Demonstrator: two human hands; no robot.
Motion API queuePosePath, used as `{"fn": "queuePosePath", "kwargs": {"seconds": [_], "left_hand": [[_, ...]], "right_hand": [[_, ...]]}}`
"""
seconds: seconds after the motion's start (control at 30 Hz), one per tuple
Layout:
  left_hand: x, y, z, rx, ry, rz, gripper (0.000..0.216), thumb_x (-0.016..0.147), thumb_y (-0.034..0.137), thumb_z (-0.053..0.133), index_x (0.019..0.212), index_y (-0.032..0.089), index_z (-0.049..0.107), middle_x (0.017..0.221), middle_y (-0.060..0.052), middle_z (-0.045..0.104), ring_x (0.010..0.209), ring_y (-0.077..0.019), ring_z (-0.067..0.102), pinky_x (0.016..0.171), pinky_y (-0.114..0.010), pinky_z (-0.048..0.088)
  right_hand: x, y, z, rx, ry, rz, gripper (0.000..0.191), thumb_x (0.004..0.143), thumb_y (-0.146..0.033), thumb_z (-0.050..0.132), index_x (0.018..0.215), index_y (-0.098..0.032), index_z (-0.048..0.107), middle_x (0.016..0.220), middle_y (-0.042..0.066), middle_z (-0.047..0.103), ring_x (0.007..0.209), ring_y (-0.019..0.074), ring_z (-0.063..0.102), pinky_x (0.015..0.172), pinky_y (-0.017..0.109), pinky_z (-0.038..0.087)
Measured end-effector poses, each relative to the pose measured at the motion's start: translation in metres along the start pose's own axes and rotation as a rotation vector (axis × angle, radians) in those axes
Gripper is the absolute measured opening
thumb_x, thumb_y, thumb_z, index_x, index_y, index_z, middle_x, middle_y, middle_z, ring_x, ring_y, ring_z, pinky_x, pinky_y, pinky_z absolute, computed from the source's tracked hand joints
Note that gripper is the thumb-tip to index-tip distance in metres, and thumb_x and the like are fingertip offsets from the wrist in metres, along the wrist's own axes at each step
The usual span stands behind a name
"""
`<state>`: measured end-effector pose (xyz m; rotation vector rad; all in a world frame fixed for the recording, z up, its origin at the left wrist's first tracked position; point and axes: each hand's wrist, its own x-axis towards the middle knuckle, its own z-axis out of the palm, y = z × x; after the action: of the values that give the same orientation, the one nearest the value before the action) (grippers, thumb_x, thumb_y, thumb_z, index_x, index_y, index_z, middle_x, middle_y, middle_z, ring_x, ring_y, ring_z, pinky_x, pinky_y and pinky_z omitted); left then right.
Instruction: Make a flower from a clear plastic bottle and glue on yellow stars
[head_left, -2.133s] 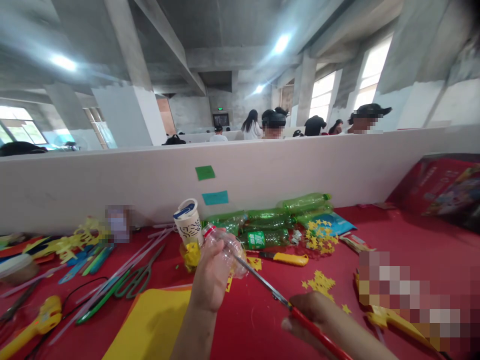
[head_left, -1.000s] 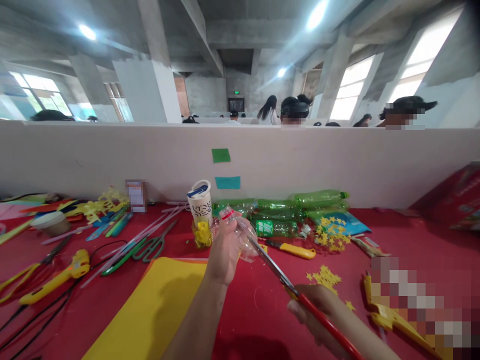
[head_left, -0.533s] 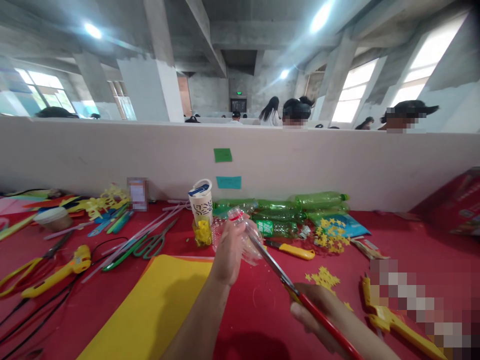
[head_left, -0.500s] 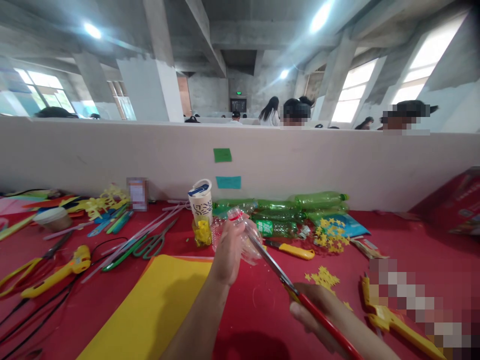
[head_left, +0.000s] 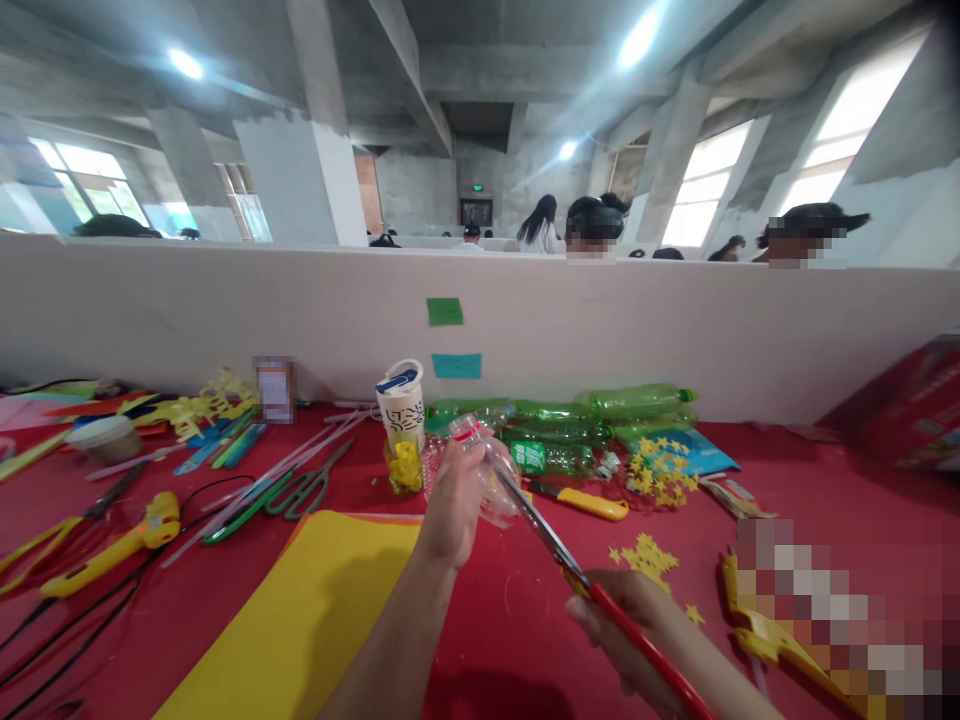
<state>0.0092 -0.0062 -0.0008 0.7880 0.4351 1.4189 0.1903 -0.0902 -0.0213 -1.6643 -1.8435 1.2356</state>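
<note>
My left hand [head_left: 454,505] is closed around a clear plastic bottle piece [head_left: 499,490], whose neck with a red ring points up and away from me. In my right hand [head_left: 626,610] are scissors with red handles [head_left: 649,655]. Their long metal blades reach up and left to the clear plastic, beside my left fingers. Whether the blade tips are cutting into the plastic, I cannot tell. Just behind my left hand stand a white paper cup [head_left: 401,410] and a small clear container of yellow pieces [head_left: 405,465].
Green plastic bottles [head_left: 555,425] lie along the white partition [head_left: 225,310]. A yellow utility knife [head_left: 592,502] and yellow stars [head_left: 645,558] lie right of centre. Yellow paper [head_left: 300,610] covers the front left. Glue guns [head_left: 120,550] with cables lie at the sides. People sit beyond the partition.
My left hand and the clear plastic piece have shifted slightly to the left. The scissors stay at the plastic, and my right hand has moved a little, still gripping them.
</note>
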Motion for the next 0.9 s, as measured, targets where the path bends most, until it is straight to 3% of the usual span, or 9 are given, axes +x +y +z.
{"fn": "queuePosePath", "kwargs": {"seconds": [0.2, 0.37, 0.53, 0.73, 0.9], "left_hand": [[-0.001, -0.001, 0.001, -0.007, -0.028, 0.014, 0.013, 0.086, 0.026, 0.049, 0.094, 0.019, 0.058, 0.081, -0.002, 0.059, 0.077, -0.0154, 0.058, 0.068, -0.028, 0.047], [-0.004, -0.006, 0.005, -0.023, -0.027, -0.038, 0.014, 0.086, 0.028, 0.050, 0.095, 0.019, 0.057, 0.086, -0.003, 0.062, 0.079, -0.0166, 0.059, 0.069, -0.028, 0.047], [-0.004, -0.007, 0.006, -0.030, -0.023, -0.049, 0.015, 0.086, 0.029, 0.050, 0.095, 0.019, 0.057, 0.083, -0.003, 0.062, 0.081, -0.0177, 0.059, 0.070, -0.029, 0.046], [-0.003, -0.007, 0.003, -0.034, -0.005, -0.027, 0.015, 0.086, 0.029, 0.051, 0.095, 0.019, 0.057, 0.085, -0.003, 0.061, 0.081, -0.0173, 0.058, 0.073, -0.029, 0.045], [-0.003, -0.006, 0.003, -0.039, -0.017, -0.022, 0.016, 0.086, 0.029, 0.050, 0.096, 0.019, 0.057, 0.086, -0.003, 0.060, 0.084, -0.0183, 0.058, 0.075, -0.030, 0.045]], "right_hand": [[-0.005, -0.004, -0.002, 0.006, -0.011, -0.071, 0.054, 0.076, -0.071, 0.046, 0.062, -0.019, 0.042, 0.052, -0.005, 0.039, 0.047, 0.0080, 0.037, 0.045, 0.021, 0.024], [-0.013, -0.008, -0.003, 0.059, -0.035, -0.031, 0.056, 0.078, -0.074, 0.038, 0.072, -0.019, 0.044, 0.056, -0.005, 0.048, 0.039, 0.0047, 0.034, 0.039, 0.020, 0.022], [-0.005, -0.005, 0.001, 0.019, 0.021, -0.021, 0.051, 0.078, -0.069, 0.043, 0.063, -0.020, 0.039, 0.048, -0.006, 0.039, 0.042, 0.0073, 0.037, 0.041, 0.020, 0.022], [0.002, -0.003, 0.007, 0.037, 0.057, 0.030, 0.042, 0.076, -0.050, 0.057, 0.056, -0.020, 0.035, 0.046, -0.007, 0.030, 0.044, 0.0074, 0.033, 0.044, 0.021, 0.020], [-0.001, -0.006, 0.005, 0.058, 0.028, -0.008, 0.044, 0.075, -0.055, 0.058, 0.058, -0.020, 0.038, 0.048, -0.007, 0.032, 0.044, 0.0066, 0.033, 0.043, 0.021, 0.020]]}}
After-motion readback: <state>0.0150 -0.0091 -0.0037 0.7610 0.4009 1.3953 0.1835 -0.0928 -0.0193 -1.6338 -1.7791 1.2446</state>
